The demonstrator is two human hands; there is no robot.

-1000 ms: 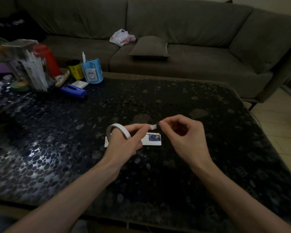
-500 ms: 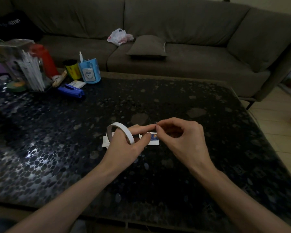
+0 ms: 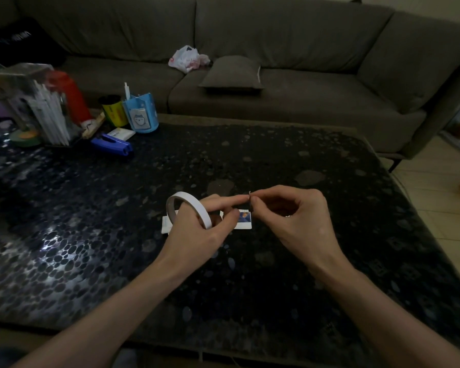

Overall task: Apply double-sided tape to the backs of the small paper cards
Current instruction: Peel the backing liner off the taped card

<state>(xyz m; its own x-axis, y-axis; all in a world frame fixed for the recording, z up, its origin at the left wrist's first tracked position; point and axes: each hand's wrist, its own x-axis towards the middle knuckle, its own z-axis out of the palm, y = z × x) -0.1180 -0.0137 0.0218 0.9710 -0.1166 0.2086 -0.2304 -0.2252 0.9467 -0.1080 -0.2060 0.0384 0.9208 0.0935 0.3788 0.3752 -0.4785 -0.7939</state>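
Left hand (image 3: 194, 235) grips white tape roll (image 3: 190, 201) just above the dark bench (image 3: 276, 160), index finger stretched toward right hand (image 3: 295, 216), which pinches a tiny tape end (image 3: 249, 193) at that fingertip; small paper cards (image 3: 243, 223) lie flat on the bench beneath both hands, partly hidden.

No wording can be read. Pale lettering on the black fabric (image 3: 11, 38) on the sofa is blurred; print on the yellow can (image 3: 112, 112) and blue cup (image 3: 141, 116), at the table's far left corner, is illegible.
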